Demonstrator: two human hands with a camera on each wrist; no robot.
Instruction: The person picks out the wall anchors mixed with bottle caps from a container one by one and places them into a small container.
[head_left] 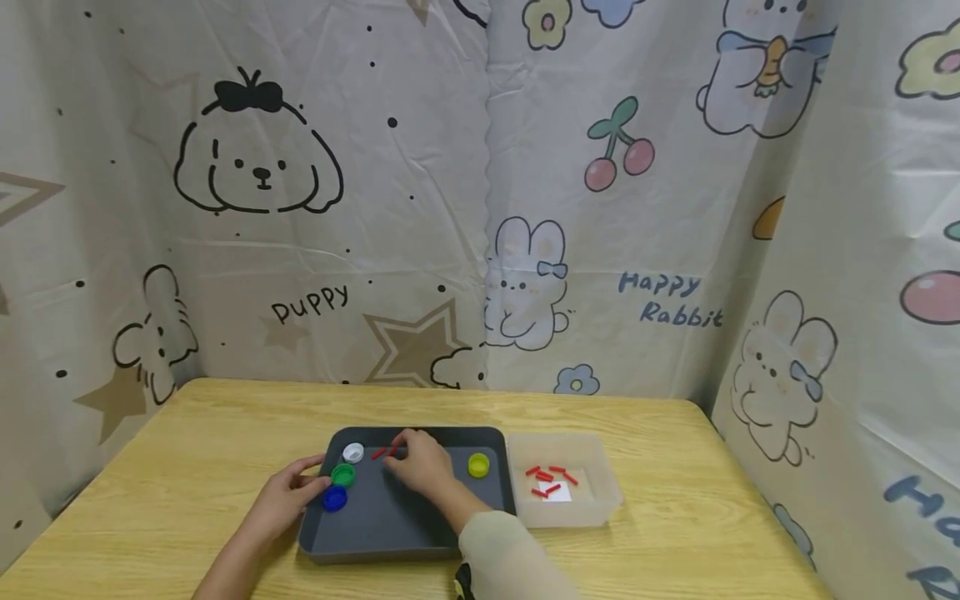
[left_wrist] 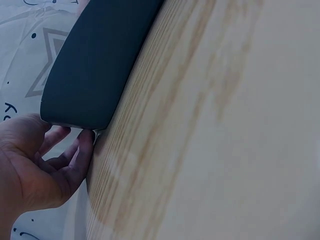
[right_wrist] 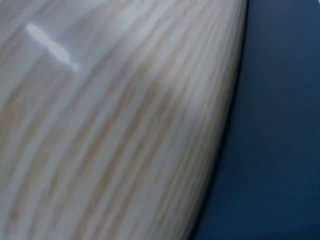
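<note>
A dark grey tray (head_left: 390, 527) lies on the table, and my left hand (head_left: 283, 498) holds its left edge. In the left wrist view, that hand's fingers (left_wrist: 82, 150) bend against the tray's side (left_wrist: 92, 70). Over the tray's far part, my right hand (head_left: 422, 465) pinches a small red stick (head_left: 392, 451) at its fingertips. Another red stick (head_left: 378, 453) lies just left of it. White (head_left: 353, 453), green (head_left: 342, 475) and blue (head_left: 335, 498) bottle caps line the tray's left side. A yellow cap (head_left: 478, 465) sits toward the right. The right wrist view shows no hand.
Against the tray's right side stands a translucent plastic box (head_left: 603, 512) holding several red sticks (head_left: 543, 477) and a white paper square (head_left: 557, 493). The wooden table (head_left: 675, 467) extends around both. A printed curtain (head_left: 420, 208) hangs behind and along the sides.
</note>
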